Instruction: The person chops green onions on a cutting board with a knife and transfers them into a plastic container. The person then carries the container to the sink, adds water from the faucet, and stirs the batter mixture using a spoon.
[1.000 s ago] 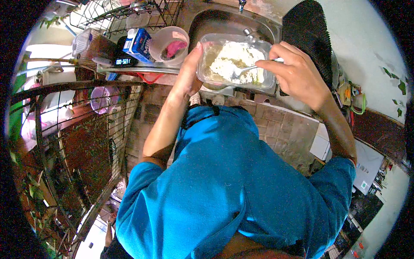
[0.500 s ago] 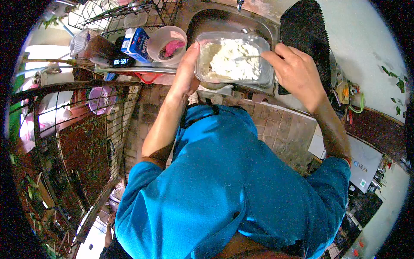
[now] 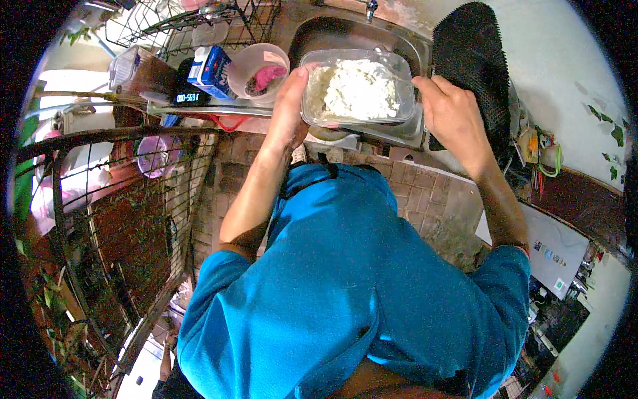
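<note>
Clear container (image 3: 315,101) of white mash (image 3: 362,91), over near side of sink (image 3: 332,32), long axis left-right; open room toward sink's far edge; left hand (image 3: 290,106) gripping container; right hand (image 3: 453,118) at sink's right, fingers pinched, hold unclear

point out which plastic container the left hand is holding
The clear rectangular container, with white, lumpy contents; the round tub, with something pink inside, stands beside the blue carton instead.
</note>
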### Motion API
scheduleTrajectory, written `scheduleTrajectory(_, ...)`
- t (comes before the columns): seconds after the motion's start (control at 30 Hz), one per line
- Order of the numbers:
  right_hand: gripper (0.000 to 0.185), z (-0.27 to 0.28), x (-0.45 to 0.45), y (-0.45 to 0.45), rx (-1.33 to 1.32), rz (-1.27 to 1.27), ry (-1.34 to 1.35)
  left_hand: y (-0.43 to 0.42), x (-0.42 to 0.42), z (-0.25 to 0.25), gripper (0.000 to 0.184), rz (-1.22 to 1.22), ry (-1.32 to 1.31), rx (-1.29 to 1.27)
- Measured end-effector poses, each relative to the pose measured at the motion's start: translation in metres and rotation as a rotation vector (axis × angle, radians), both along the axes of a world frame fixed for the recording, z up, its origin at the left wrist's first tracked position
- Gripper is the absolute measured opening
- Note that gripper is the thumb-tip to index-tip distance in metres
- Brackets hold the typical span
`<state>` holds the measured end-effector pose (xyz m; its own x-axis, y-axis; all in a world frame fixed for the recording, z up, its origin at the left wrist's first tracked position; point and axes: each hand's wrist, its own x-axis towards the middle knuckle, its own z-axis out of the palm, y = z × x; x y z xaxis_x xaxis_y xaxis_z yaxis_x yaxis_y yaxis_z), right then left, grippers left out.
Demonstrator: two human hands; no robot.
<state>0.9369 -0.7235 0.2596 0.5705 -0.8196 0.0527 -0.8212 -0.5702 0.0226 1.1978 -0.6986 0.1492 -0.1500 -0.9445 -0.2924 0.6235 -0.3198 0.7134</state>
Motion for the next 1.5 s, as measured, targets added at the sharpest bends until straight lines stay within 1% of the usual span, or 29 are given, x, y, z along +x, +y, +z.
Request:
scheduleTrajectory(0.07, 0.024, -0.013, 0.000, -0.003, 0.062, 0.009, -0.120, -0.001, 0.000, -0.001, 0.057, -0.014, -0.015, 0.006)
scheduleTrajectory(0.1, 0.023, -0.015, 0.006, -0.004, 0.030, 0.027, -0.233, -0.001, 0.000, 0.000, 0.058, -0.017, -0.035, 0.015)
scheduleTrajectory(0.33, 0.029, -0.012, 0.021, 0.005, 0.037, 0.137, -0.297, -0.006, -0.002, -0.012, 0.058, -0.027, -0.063, 0.002)
scheduleTrajectory(0.43, 0.032, 0.003, 0.019, 0.019, 0.016, 0.151, -0.294, -0.003, -0.003, 0.002, 0.056, -0.009, -0.068, 0.012)
scheduleTrajectory(0.53, 0.033, 0.009, 0.020, 0.027, 0.067, 0.168, -0.293, -0.001, 0.000, 0.013, 0.055, -0.002, -0.106, 0.019)
scheduleTrajectory(0.6, 0.033, -0.004, 0.023, 0.028, 0.017, 0.202, -0.167, -0.005, 0.001, 0.001, 0.054, 0.025, -0.096, 0.007)
scheduleTrajectory(0.67, 0.033, -0.014, 0.024, 0.023, -0.023, 0.172, -0.144, -0.009, -0.002, -0.016, 0.052, 0.053, -0.083, -0.012)
scheduleTrajectory(0.73, 0.034, -0.021, 0.019, 0.015, -0.080, 0.077, -0.122, -0.014, -0.004, -0.028, 0.049, 0.088, 0.008, 0.006)
scheduleTrajectory(0.77, 0.034, -0.020, 0.017, 0.013, -0.072, 0.052, -0.134, -0.014, -0.004, -0.033, 0.049, 0.090, 0.008, 0.000)
scheduleTrajectory(0.87, 0.033, -0.015, 0.018, 0.003, -0.127, -0.009, -0.093, -0.012, -0.006, -0.035, 0.046, 0.124, -0.025, -0.028)
scheduleTrajectory(0.9, 0.033, -0.019, 0.017, -0.001, -0.127, -0.049, -0.034, -0.011, -0.007, -0.033, 0.045, 0.140, -0.025, -0.053)
scheduleTrajectory(1.03, 0.031, -0.030, 0.010, -0.012, -0.151, -0.042, 0.054, -0.013, -0.008, -0.039, 0.044, 0.210, -0.055, -0.057)
scheduleTrajectory(1.07, 0.030, -0.027, 0.009, -0.014, -0.110, -0.041, 0.096, -0.013, -0.008, -0.042, 0.044, 0.217, -0.053, -0.059)
scheduleTrajectory(1.1, 0.028, -0.025, 0.008, -0.015, -0.065, -0.040, 0.137, -0.012, -0.008, -0.044, 0.045, 0.216, -0.112, -0.057)
scheduleTrajectory(1.13, 0.028, -0.022, 0.008, -0.017, -0.062, -0.036, 0.139, -0.011, -0.008, -0.046, 0.046, 0.212, -0.172, -0.051)
scheduleTrajectory(1.17, 0.024, -0.020, 0.007, -0.021, -0.008, -0.014, 0.137, -0.011, -0.007, -0.047, 0.046, 0.211, -0.172, -0.046)
scheduleTrajectory(1.23, 0.021, -0.020, 0.004, -0.028, 0.046, 0.006, 0.138, -0.013, -0.007, -0.044, 0.049, 0.197, -0.284, -0.023)
scheduleTrajectory(1.3, 0.017, -0.026, 0.004, -0.037, 0.156, 0.062, 0.077, -0.011, -0.004, -0.030, 0.051, 0.166, -0.250, 0.025)
scheduleTrajectory(1.33, 0.017, -0.030, 0.005, -0.040, 0.159, 0.066, 0.080, -0.009, -0.003, -0.023, 0.053, 0.138, -0.218, 0.075)
scheduleTrajectory(1.37, 0.018, -0.034, 0.005, -0.041, 0.233, 0.033, 0.032, -0.009, -0.002, -0.029, 0.053, 0.142, -0.215, 0.079)
scheduleTrajectory(1.4, 0.018, -0.037, 0.006, -0.041, 0.306, 0.000, -0.016, -0.011, -0.002, -0.035, 0.048, 0.135, -0.188, 0.058)
scheduleTrajectory(1.43, 0.018, -0.038, 0.008, -0.041, 0.310, 0.003, -0.015, -0.011, -0.001, -0.040, 0.043, 0.128, -0.162, 0.036)
scheduleTrajectory(1.5, 0.018, -0.039, 0.015, -0.038, 0.367, 0.007, -0.045, -0.010, 0.001, -0.040, 0.042, 0.089, -0.182, 0.062)
